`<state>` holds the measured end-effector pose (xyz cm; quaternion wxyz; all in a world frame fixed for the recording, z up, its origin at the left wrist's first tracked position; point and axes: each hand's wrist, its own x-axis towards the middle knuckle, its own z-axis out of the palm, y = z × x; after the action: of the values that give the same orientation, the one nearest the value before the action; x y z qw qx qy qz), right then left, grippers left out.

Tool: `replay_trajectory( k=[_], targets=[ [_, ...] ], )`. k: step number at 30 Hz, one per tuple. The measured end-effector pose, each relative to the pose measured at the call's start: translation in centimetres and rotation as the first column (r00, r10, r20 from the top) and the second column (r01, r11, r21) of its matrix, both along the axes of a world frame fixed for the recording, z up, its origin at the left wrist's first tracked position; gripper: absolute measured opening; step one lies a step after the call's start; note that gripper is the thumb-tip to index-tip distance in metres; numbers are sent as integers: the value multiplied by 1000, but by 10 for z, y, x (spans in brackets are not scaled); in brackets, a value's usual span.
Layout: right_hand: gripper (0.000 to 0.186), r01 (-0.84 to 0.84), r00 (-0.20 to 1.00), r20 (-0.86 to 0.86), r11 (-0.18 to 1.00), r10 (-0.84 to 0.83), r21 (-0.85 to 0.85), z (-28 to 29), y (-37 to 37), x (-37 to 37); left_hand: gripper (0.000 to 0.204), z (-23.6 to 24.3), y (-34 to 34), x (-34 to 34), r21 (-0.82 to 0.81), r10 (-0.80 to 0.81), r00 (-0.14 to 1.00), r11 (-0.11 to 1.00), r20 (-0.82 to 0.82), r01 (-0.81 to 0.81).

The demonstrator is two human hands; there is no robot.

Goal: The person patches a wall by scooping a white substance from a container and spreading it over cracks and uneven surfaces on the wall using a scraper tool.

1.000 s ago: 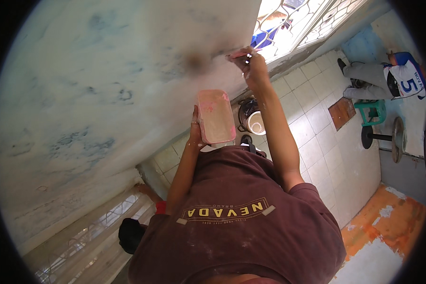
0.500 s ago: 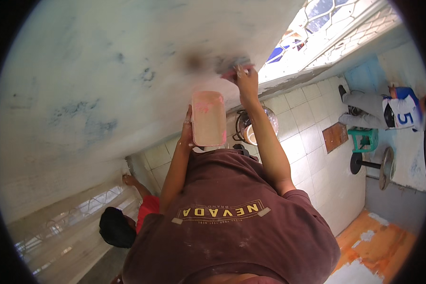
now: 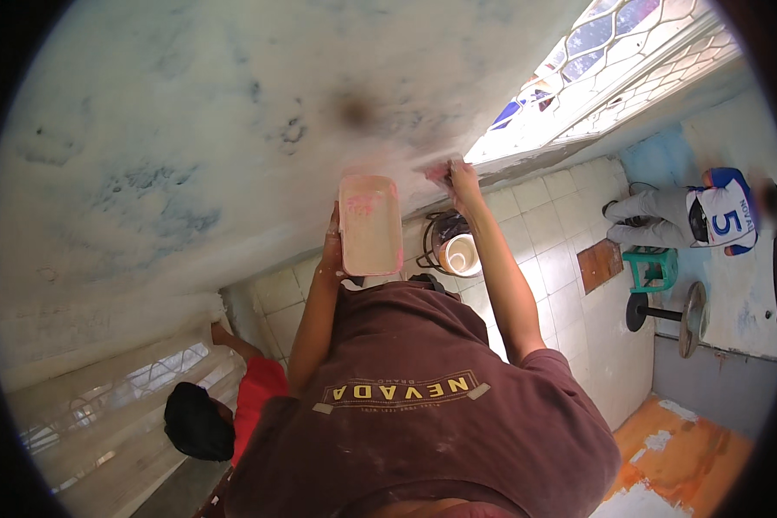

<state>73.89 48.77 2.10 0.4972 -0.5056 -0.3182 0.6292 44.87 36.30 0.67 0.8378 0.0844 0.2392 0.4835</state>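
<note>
My left hand (image 3: 331, 250) grips the side of an oblong pink tray (image 3: 370, 233) containing a pale, creamy material with pink smears near its upper end. To the right and a little higher, my right hand (image 3: 464, 183) is closed on a small pinkish spreading tool (image 3: 437, 173), held at the pale, blotchy wall (image 3: 173, 129) just below the bright window (image 3: 613, 52). Motion and glare blur the tool, so its exact shape and whether it touches the wall are unclear. Beyond the tray, a white bucket (image 3: 460, 264) stands with a dark container (image 3: 449, 226) on the tiled floor.
At right, a person (image 3: 721, 211) in a white-blue shirt is near a green stool (image 3: 654, 269), a black pole with round discs (image 3: 665, 315) and a brown square patch (image 3: 600, 263). At lower left, a co-worker (image 3: 259, 397) in red reaches toward the wall.
My right hand has come down from higher by the window to about the level of the tray's top. The view has shifted, and more of the co-worker in red now shows.
</note>
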Motion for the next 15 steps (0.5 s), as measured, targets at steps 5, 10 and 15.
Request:
replay_trajectory(
  k=[5,10,15],
  targets=[
    [31,68,981,-191,961,-17,267,150,3,-52,81,27,1,1,10,-161,976,987,148,161],
    [28,373,908,-330,855,-257,361,220,-61,-67,70,48,4,-14,56,-251,959,968,132,246],
    [25,336,941,-33,913,-338,232,107,-55,-38,63,13,10,-54,-13,-243,969,970,43,243]
  ],
)
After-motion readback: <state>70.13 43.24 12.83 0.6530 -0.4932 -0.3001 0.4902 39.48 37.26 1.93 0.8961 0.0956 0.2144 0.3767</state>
